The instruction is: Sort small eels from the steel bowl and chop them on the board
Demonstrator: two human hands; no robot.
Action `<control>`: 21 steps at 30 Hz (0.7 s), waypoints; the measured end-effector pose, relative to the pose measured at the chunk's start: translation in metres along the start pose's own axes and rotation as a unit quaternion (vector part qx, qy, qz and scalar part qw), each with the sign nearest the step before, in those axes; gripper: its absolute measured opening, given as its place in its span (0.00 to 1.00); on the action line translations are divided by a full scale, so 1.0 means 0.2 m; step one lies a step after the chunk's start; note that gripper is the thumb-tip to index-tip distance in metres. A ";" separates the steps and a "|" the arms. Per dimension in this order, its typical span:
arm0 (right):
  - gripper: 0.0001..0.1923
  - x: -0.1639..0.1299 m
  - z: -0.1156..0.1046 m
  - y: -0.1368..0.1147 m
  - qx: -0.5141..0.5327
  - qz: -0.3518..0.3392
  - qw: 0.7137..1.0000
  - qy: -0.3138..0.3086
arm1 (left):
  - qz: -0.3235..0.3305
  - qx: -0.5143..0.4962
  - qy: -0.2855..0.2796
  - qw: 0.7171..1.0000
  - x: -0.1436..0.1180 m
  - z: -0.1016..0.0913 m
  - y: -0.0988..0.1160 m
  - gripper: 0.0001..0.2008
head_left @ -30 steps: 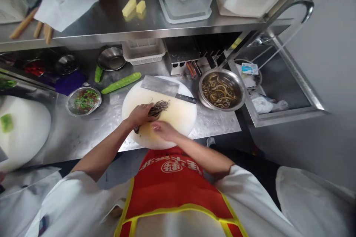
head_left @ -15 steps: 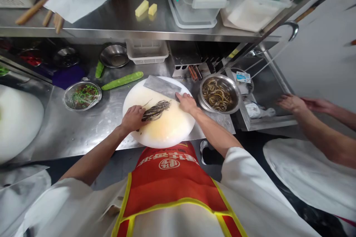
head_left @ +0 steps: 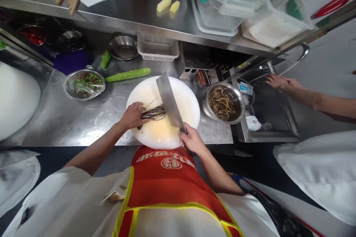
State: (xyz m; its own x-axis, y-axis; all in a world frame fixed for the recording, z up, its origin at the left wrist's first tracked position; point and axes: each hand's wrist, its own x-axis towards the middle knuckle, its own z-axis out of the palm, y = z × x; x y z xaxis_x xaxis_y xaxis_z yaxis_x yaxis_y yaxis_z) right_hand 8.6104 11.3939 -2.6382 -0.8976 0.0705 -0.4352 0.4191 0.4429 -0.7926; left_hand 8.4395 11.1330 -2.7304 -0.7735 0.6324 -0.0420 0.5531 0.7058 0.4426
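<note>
A round white cutting board (head_left: 141, 88) lies on the steel counter before me. My left hand (head_left: 132, 115) is at the left end of a bundle of thin dark strips (head_left: 156, 113), holding it against the board with the fingers together. In my right hand (head_left: 191, 139) is a cleaver (head_left: 169, 102), gripped by its dark handle. Its broad blade slants up and left over the board, beside the bundle's right end. Similar, wider dark strips with pale edges fill a steel bowl (head_left: 204, 109) at the board's right.
Behind the board lie a peeled green cucumber-like vegetable (head_left: 128, 75), a metal bowl (head_left: 122, 47) and a white basket (head_left: 158, 58). A bowl of chopped greens (head_left: 85, 84) stands left. A steel shelf (head_left: 119, 20) crosses overhead. Another person's hands (head_left: 278, 81) are over the sink (head_left: 283, 133).
My right hand has taken up the cleaver by its handle and swung it from lying across the board's back to beside the strips. My left hand stays on the bundle. The view has shifted.
</note>
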 end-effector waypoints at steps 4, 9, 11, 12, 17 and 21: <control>0.21 -0.03 0.16 -0.02 -0.109 -0.036 0.993 0.024 | 0.038 -0.095 0.030 0.994 0.04 0.02 -0.01 0.25; 0.25 0.03 0.24 -0.03 -0.190 -0.044 0.981 0.015 | 0.141 -0.187 0.006 0.972 0.09 0.07 0.04 0.12; 0.25 0.03 0.24 -0.04 -0.214 -0.031 0.976 0.001 | 0.158 -0.198 -0.002 0.967 0.11 0.09 0.05 0.10; 0.25 0.01 0.23 -0.05 -0.226 -0.021 0.974 -0.006 | 0.162 -0.199 -0.001 0.967 0.12 0.10 0.06 0.10; 0.22 -0.16 0.12 -0.12 -0.284 0.030 0.956 -0.063 | 0.153 -0.191 0.031 0.969 0.14 0.17 0.06 0.09; 0.16 -0.15 0.09 -0.17 -0.307 0.043 0.946 -0.090 | 0.140 -0.203 0.048 0.968 0.13 0.20 0.06 0.09</control>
State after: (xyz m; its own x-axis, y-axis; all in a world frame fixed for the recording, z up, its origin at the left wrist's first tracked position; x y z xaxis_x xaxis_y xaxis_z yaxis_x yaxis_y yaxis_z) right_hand 8.6260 11.3607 -2.6054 -0.8033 0.0007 -0.5955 0.2806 0.8825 -0.3775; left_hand 8.4382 11.1713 -2.7617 -0.6467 0.7345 0.2054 0.5927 0.3145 0.7415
